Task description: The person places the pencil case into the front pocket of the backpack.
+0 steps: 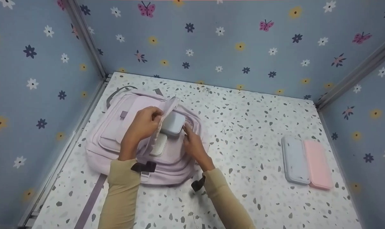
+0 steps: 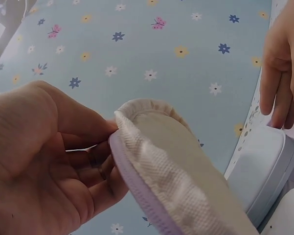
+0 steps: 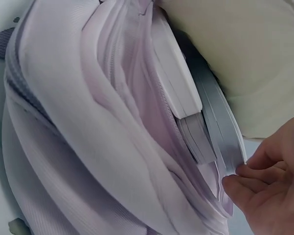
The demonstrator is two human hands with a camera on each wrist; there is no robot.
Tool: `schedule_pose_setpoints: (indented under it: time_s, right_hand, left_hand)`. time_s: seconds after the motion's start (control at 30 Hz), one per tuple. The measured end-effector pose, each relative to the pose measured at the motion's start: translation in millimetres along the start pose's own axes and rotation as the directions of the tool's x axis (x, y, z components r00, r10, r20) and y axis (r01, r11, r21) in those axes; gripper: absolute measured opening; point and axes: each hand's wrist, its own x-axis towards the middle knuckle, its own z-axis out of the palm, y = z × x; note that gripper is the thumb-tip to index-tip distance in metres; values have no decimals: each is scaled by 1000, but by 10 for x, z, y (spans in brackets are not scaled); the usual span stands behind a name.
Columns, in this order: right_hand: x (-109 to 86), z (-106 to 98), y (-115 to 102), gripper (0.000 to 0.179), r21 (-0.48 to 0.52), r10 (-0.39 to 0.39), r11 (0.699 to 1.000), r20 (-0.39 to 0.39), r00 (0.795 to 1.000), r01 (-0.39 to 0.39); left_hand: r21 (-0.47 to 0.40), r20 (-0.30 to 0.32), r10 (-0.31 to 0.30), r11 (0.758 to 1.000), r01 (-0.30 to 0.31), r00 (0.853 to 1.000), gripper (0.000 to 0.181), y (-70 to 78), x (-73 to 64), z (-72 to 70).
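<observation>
A pale lilac backpack [image 1: 96, 156] lies on the table with its front pocket unzipped. My left hand [image 1: 145, 122] pinches the edge of the pocket flap [image 2: 171, 166] between thumb and fingers and holds it raised. Inside the pocket is a light blue-grey case [image 1: 174, 123], partly sticking out. The thumb and fingertips of my right hand [image 3: 269, 181] pinch the outer end of this case. Next to it sits a white case [image 1: 159, 144]. A grey item [image 3: 198, 139] shows below the white case in the right wrist view; its kind is unclear.
On the right side of the speckled table [image 1: 243, 127], a grey case [image 1: 295, 160] and a pink case [image 1: 318, 163] lie side by side. A purple strap [image 1: 90, 202] trails from the backpack toward the front. Flower-patterned walls [image 1: 205, 41] enclose the back and sides.
</observation>
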Motion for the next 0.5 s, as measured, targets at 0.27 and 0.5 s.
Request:
schedule_pose_setpoints:
  time_s: [0.27, 0.5]
  right_hand:
    - [26, 204, -174, 58, -123, -28, 992, -39, 999, 23]
    - [51, 172, -105, 57, 38, 11, 999, 6, 1000, -11]
  left_hand:
    - [-52, 16, 23, 998, -22, 1000, 21, 59, 6, 44]
    - [-31, -16, -19, 999, 19, 1000, 21, 9, -10, -8]
